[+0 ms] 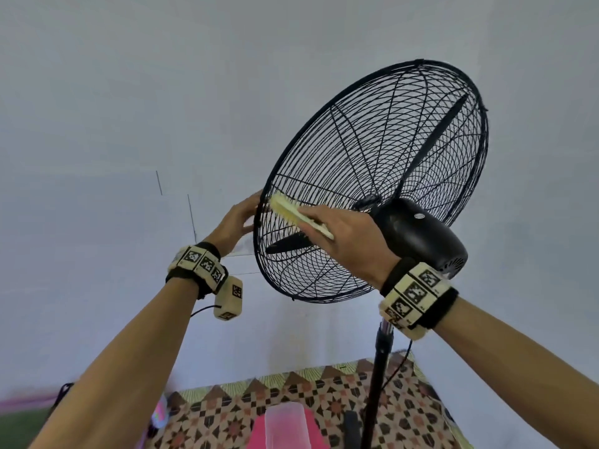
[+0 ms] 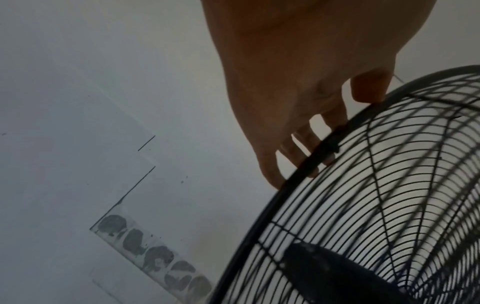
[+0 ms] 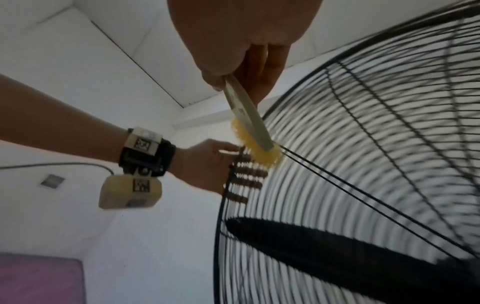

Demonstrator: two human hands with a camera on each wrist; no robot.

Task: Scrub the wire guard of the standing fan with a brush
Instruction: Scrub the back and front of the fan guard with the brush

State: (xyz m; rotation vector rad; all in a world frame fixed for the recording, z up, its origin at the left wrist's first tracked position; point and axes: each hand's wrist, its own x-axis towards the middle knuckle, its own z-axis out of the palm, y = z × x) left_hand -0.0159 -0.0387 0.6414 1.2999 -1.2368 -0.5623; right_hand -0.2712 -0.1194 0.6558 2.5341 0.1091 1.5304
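Observation:
The black wire guard [image 1: 372,150] of the standing fan tilts up in front of a white wall. At the guard's left edge my left hand [image 1: 238,218] grips the rim [image 2: 259,216], fingers [image 3: 249,174] over the wires and thumb on the rim. A brush [image 1: 293,212] with a cream back and yellow bristles [image 3: 259,152] sits in my right hand [image 1: 350,234], which holds it by the handle. Its bristles press on the rear wires near the left rim, close to my left hand [image 3: 205,164]. A black blade [image 3: 337,246] shows inside the guard [image 3: 363,133].
The black motor housing [image 1: 421,234] sits behind my right wrist, on a dark pole [image 1: 376,384]. Below lie a patterned mat [image 1: 324,403] and a pink container [image 1: 285,426]. A cable hangs beside the pole.

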